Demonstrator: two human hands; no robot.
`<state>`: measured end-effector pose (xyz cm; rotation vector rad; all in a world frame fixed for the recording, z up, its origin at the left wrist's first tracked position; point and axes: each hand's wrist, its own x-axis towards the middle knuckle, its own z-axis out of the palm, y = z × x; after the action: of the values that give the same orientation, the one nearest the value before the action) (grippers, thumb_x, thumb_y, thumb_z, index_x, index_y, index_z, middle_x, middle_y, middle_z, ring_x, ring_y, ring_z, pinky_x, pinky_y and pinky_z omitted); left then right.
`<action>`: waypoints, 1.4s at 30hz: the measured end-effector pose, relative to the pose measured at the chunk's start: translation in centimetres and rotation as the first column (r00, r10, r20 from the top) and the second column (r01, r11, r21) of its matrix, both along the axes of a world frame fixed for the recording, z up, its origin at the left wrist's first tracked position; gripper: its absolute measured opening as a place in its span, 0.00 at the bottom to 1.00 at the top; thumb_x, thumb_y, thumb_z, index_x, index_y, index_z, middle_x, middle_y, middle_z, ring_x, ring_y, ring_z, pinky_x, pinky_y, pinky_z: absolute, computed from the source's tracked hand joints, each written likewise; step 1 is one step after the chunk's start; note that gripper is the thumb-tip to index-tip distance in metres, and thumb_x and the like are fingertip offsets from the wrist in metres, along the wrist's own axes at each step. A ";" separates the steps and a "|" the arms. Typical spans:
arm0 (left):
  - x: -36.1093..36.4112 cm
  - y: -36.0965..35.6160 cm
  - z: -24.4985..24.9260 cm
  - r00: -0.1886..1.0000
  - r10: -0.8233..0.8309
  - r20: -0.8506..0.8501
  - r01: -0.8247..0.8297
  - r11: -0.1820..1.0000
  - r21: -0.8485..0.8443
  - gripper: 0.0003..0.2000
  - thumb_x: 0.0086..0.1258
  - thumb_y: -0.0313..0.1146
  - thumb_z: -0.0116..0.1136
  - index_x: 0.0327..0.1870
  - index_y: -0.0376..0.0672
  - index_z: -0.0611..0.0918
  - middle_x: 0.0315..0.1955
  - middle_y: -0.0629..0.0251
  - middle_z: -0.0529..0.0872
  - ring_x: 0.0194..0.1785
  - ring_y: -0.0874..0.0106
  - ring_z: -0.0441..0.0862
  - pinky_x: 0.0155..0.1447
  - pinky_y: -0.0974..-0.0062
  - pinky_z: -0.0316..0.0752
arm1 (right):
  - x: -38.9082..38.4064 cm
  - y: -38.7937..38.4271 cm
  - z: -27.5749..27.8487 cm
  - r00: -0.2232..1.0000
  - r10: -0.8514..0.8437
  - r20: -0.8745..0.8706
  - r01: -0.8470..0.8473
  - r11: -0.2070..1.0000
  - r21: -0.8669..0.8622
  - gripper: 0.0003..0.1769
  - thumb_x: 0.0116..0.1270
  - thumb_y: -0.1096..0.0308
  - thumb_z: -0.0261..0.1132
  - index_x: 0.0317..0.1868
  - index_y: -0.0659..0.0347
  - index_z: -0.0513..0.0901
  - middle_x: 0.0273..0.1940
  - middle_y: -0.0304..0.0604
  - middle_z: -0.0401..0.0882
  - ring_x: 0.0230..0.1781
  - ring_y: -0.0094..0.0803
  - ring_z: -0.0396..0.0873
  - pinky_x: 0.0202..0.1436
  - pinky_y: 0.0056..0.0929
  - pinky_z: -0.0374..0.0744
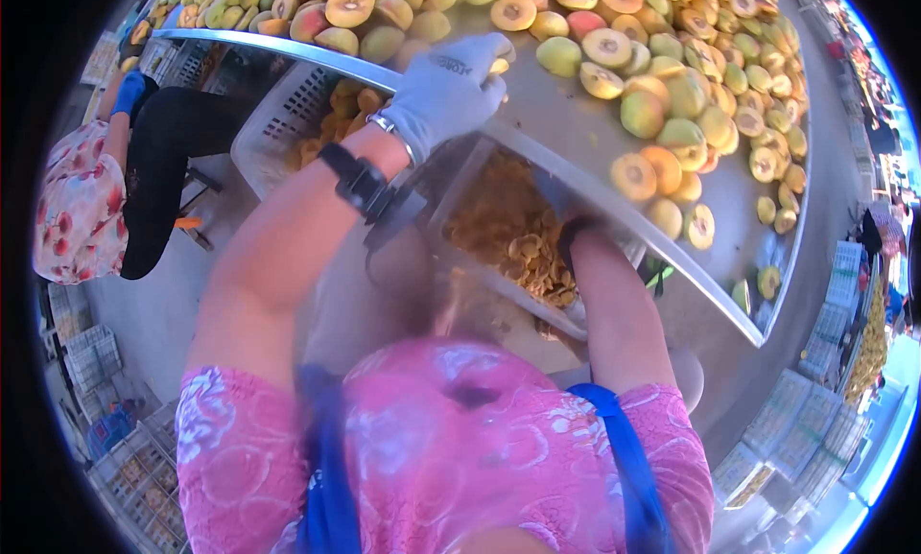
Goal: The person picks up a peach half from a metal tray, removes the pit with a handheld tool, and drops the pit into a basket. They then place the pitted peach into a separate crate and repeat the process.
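My left hand [446, 89], in a grey glove, is over the near edge of the metal table [547, 113]. Its fingers are curled closed, and a small yellow bit of fruit [499, 66] shows at the fingertips. Whole and halved yellow peaches [662, 103], or similar fruit, lie on the table beyond it. My right hand [558, 195] reaches below the table edge, over a crate [523, 300] holding orange-brown fruit pieces [528, 252]. That hand is dark and blurred, with its fingers hidden.
A white slotted crate [278, 122] with orange fruit pieces stands under the table's left side. Another person [82, 199] with a blue glove sits at far left. Stacked crates [787, 420] stand on the right, and more crates [144, 477] at lower left.
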<state>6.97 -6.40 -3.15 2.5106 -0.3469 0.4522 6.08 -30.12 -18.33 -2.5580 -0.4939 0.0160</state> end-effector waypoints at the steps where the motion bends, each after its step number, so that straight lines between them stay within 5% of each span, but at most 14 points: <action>1: 0.1 0.1 -0.3 0.999 -0.009 0.039 0.010 1.000 -0.008 0.12 0.62 0.34 0.57 0.47 0.47 0.78 0.41 0.59 0.85 0.43 0.56 0.83 0.47 0.61 0.78 | 2.1 -0.1 -1.9 0.999 -0.029 0.032 0.032 0.997 -0.076 0.24 0.69 0.65 0.57 0.63 0.67 0.71 0.64 0.52 0.71 0.61 0.39 0.73 0.61 0.35 0.74; 8: 0.2 -0.1 0.0 1.000 -0.027 -0.006 0.027 0.999 0.017 0.12 0.62 0.31 0.56 0.47 0.47 0.78 0.39 0.60 0.85 0.39 0.58 0.83 0.42 0.63 0.78 | 10.7 -0.9 -10.2 0.981 -0.128 0.146 0.163 0.952 -0.258 0.25 0.67 0.65 0.58 0.63 0.65 0.71 0.61 0.53 0.73 0.59 0.42 0.74 0.60 0.37 0.74; 13: 0.4 0.1 -0.2 0.998 -0.062 0.026 0.062 0.998 0.019 0.12 0.62 0.31 0.57 0.48 0.48 0.77 0.39 0.61 0.84 0.39 0.59 0.84 0.40 0.64 0.79 | 15.6 -1.8 -7.0 0.947 -0.226 0.230 0.274 0.939 -0.206 0.25 0.66 0.65 0.59 0.63 0.64 0.71 0.59 0.54 0.74 0.58 0.45 0.74 0.60 0.39 0.74; 20: 0.3 0.0 -1.0 0.991 0.011 0.135 0.001 0.996 -0.091 0.14 0.64 0.33 0.56 0.51 0.47 0.76 0.40 0.60 0.85 0.41 0.59 0.84 0.43 0.63 0.80 | 6.8 -2.8 -14.0 0.977 -0.158 0.144 0.159 0.987 0.005 0.26 0.64 0.66 0.61 0.63 0.62 0.71 0.55 0.55 0.76 0.56 0.48 0.74 0.59 0.41 0.74; 24: -0.4 -0.1 -0.4 0.983 0.095 0.158 -0.069 0.984 -0.162 0.14 0.64 0.33 0.56 0.51 0.46 0.77 0.40 0.58 0.85 0.42 0.58 0.84 0.43 0.63 0.80 | 2.3 -3.1 -12.4 0.992 -0.026 0.120 -0.001 0.975 0.221 0.27 0.64 0.66 0.61 0.63 0.61 0.72 0.54 0.55 0.77 0.55 0.49 0.75 0.59 0.42 0.74; 26: -0.8 -0.1 0.2 0.993 0.113 0.029 -0.098 0.944 -0.314 0.14 0.64 0.32 0.57 0.51 0.44 0.77 0.39 0.59 0.86 0.40 0.60 0.85 0.43 0.66 0.80 | -2.5 -2.7 -6.0 0.975 0.122 -0.184 -0.032 0.903 0.428 0.22 0.67 0.65 0.60 0.60 0.61 0.72 0.43 0.45 0.79 0.40 0.40 0.79 0.45 0.39 0.80; 27: -0.7 0.0 0.3 0.991 0.123 0.047 -0.102 0.944 -0.315 0.14 0.64 0.32 0.57 0.51 0.44 0.77 0.39 0.59 0.86 0.40 0.60 0.85 0.43 0.66 0.80 | -4.7 -1.9 -1.7 0.869 0.085 -0.487 0.168 0.876 0.453 0.19 0.68 0.66 0.59 0.58 0.61 0.71 0.40 0.42 0.79 0.34 0.35 0.78 0.37 0.35 0.79; 28: -0.6 -0.1 0.4 0.999 0.029 -0.040 -0.050 0.674 -0.737 0.14 0.65 0.33 0.57 0.51 0.44 0.77 0.40 0.60 0.86 0.41 0.63 0.85 0.45 0.67 0.80 | -6.9 -1.4 2.2 0.665 0.070 -0.743 0.364 0.839 0.405 0.17 0.70 0.67 0.59 0.57 0.60 0.71 0.36 0.39 0.78 0.28 0.30 0.77 0.30 0.31 0.78; 29: -0.9 0.1 0.3 0.993 -0.102 -0.067 -0.042 0.228 -0.973 0.15 0.65 0.33 0.57 0.52 0.44 0.76 0.41 0.62 0.85 0.43 0.67 0.85 0.47 0.69 0.80 | -9.1 -1.6 4.2 0.673 0.075 -0.736 0.350 0.844 0.407 0.17 0.70 0.67 0.59 0.57 0.60 0.71 0.36 0.39 0.78 0.28 0.30 0.77 0.30 0.31 0.78; 30: -2.1 0.6 0.2 0.994 -0.094 -0.054 -0.031 0.229 -0.973 0.15 0.65 0.33 0.57 0.52 0.44 0.76 0.41 0.62 0.85 0.43 0.67 0.85 0.47 0.69 0.80 | -10.9 -1.9 5.6 0.622 0.096 -0.777 0.429 0.788 0.441 0.16 0.69 0.68 0.59 0.56 0.59 0.70 0.36 0.40 0.77 0.27 0.28 0.77 0.28 0.27 0.77; 32: -5.5 1.1 0.2 0.972 -0.234 -0.032 -0.094 -0.259 -0.961 0.16 0.65 0.31 0.58 0.53 0.43 0.77 0.44 0.63 0.83 0.46 0.68 0.83 0.51 0.65 0.80 | -12.7 -1.2 8.3 0.578 0.122 -0.807 0.507 0.722 0.471 0.16 0.69 0.69 0.59 0.56 0.58 0.70 0.36 0.40 0.77 0.26 0.26 0.76 0.26 0.23 0.76; 36: -11.4 5.0 -1.3 0.989 -0.131 -0.062 -0.095 -0.266 -0.959 0.17 0.64 0.30 0.60 0.54 0.39 0.77 0.46 0.59 0.81 0.48 0.65 0.82 0.55 0.61 0.81 | -15.2 1.7 13.7 0.612 0.206 -0.763 0.541 0.595 0.594 0.18 0.69 0.69 0.61 0.57 0.58 0.70 0.36 0.39 0.78 0.27 0.24 0.77 0.27 0.25 0.78; 40: -12.6 9.0 2.2 0.992 -0.069 -0.103 -0.123 -0.433 -0.893 0.13 0.68 0.32 0.57 0.51 0.37 0.79 0.46 0.60 0.81 0.49 0.65 0.81 0.57 0.66 0.78 | -13.6 8.2 19.1 0.691 0.358 -0.627 0.380 0.558 0.738 0.20 0.70 0.68 0.61 0.60 0.61 0.71 0.38 0.39 0.78 0.30 0.24 0.78 0.31 0.23 0.79; 42: -12.8 10.5 4.4 1.000 0.007 -0.012 -0.010 -0.241 -0.970 0.12 0.70 0.31 0.56 0.50 0.37 0.78 0.45 0.61 0.81 0.49 0.67 0.80 0.58 0.68 0.77 | -12.9 12.0 21.6 0.675 0.531 -0.512 0.382 0.342 0.858 0.18 0.70 0.68 0.61 0.58 0.61 0.73 0.40 0.39 0.78 0.30 0.24 0.78 0.33 0.23 0.80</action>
<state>-5.81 4.11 1.29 0.7377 0.1237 0.4264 -6.79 -18.13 3.28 -1.1010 -0.1661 0.6259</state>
